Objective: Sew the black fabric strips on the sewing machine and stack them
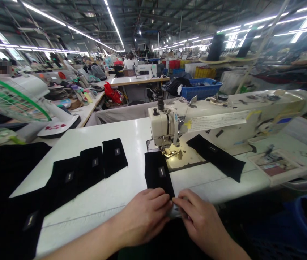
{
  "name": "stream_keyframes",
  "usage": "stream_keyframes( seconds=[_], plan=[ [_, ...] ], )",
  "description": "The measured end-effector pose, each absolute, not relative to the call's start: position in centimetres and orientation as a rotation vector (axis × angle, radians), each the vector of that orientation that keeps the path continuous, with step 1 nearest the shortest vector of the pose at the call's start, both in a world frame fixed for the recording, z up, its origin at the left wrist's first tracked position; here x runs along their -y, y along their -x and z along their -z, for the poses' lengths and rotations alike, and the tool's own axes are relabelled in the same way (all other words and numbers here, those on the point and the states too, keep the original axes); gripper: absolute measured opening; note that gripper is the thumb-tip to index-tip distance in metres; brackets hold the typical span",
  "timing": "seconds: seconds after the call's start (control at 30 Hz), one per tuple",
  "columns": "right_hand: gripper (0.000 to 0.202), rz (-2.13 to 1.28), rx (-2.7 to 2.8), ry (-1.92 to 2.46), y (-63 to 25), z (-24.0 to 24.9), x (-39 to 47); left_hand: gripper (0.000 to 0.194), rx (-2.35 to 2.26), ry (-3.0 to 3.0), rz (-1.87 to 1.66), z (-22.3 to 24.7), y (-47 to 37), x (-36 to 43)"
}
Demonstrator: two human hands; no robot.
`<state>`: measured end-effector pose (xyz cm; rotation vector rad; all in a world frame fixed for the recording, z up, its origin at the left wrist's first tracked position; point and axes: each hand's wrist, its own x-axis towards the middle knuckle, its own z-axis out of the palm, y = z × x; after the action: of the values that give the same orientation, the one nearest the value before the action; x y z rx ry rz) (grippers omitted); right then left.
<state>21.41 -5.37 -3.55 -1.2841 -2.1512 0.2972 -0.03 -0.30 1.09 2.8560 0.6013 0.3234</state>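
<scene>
A black fabric piece with a small dark label lies on the white sewing table, its far end beside the presser foot of the sewing machine. My left hand is closed on the near end of this piece, fingers curled over it. Thumb and fingers of my right hand pinch the near right corner, close to the left fingertips. What lies under the fingers is hidden. Another labelled black strip rests on the machine bed to the right.
Several labelled black pieces overlap in a row on the left of the table. A fan stands at far left. One blue basket sits behind the machine; a blue bin is at lower right. People work farther back.
</scene>
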Motion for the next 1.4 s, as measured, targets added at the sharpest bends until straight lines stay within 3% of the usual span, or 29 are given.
stream_keyframes(
  seconds=[1.4],
  plan=[
    [0.034,-0.273,2.266,1.546,-20.3,2.1,-2.5,0.026,-0.655,-2.848,-0.412,-0.2,0.7,-7.6]
  ],
)
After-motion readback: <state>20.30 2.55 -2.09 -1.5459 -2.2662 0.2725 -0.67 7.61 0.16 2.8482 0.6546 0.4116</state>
